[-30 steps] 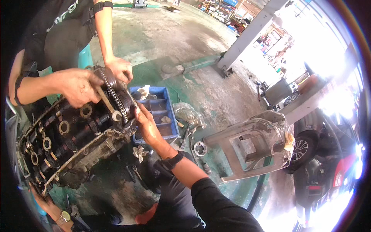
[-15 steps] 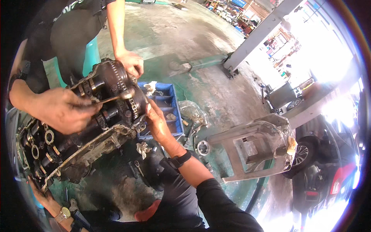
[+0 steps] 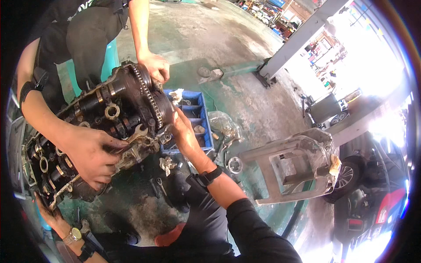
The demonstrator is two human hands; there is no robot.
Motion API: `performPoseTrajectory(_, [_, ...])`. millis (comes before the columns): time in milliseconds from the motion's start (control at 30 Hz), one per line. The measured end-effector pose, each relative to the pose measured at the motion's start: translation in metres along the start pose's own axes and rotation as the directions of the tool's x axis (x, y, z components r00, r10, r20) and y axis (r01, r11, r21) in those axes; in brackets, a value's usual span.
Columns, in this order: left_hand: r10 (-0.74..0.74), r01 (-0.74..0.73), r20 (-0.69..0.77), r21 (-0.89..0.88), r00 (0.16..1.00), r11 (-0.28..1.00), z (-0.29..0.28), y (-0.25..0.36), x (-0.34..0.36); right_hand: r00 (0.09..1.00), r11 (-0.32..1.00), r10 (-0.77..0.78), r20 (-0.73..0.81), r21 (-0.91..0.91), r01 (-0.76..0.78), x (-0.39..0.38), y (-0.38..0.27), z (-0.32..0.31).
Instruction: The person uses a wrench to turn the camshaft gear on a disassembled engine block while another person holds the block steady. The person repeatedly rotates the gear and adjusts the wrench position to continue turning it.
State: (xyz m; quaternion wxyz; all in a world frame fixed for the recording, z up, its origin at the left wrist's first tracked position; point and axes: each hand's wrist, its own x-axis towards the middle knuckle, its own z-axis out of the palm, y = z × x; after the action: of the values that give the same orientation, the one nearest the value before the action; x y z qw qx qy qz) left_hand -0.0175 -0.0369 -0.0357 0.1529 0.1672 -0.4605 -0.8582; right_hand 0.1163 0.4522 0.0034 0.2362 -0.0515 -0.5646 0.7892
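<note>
A dark, oily engine cylinder head (image 3: 81, 106) with camshafts and a timing chain (image 3: 150, 97) stretches across the left side, tilted up toward the right. My right hand (image 3: 186, 135) grips its chain end, fingers partly hidden behind the casting. At the lower left corner, my left hand (image 3: 49, 214) holds the opposite end from beneath, its fingertips partly covered. A co-worker's hand (image 3: 90, 151) reaches over the head with a wrench (image 3: 137, 134), whose open jaw is near the lower side of the chain end. The co-worker's other hand (image 3: 154, 66) rests on the top far corner.
Behind my right hand stands a blue divided crate (image 3: 206, 118) holding parts and rags. A crumpled rag (image 3: 167, 165), a wrench (image 3: 161, 186) and a metal ring (image 3: 235, 165) lie on the floor. A large grey panel (image 3: 291, 168) sits right, near a parked car (image 3: 372, 188).
The co-worker's hand and wrench have moved down from the chain toward the head's near edge. Both my hands keep their places on the head; the whole view has shifted slightly.
</note>
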Motion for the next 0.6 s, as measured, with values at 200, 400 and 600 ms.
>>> performPoseTrajectory(200, [0.014,-0.014,0.101,-0.001,0.995,1.000,-0.024,-0.005,0.023,1.000,1.000,0.003,0.021,0.012,-0.003,0.000,-0.002,-0.001])
performPoseTrajectory(400, [0.013,-0.014,0.105,0.011,0.994,1.000,-0.028,-0.008,0.027,1.000,1.000,0.008,0.009,-0.009,-0.008,0.001,0.005,-0.007])
performPoseTrajectory(600, [-0.030,0.030,0.148,0.002,0.989,1.000,-0.030,-0.005,0.032,0.997,0.990,0.023,-0.078,-0.136,-0.034,-0.001,0.007,-0.008])
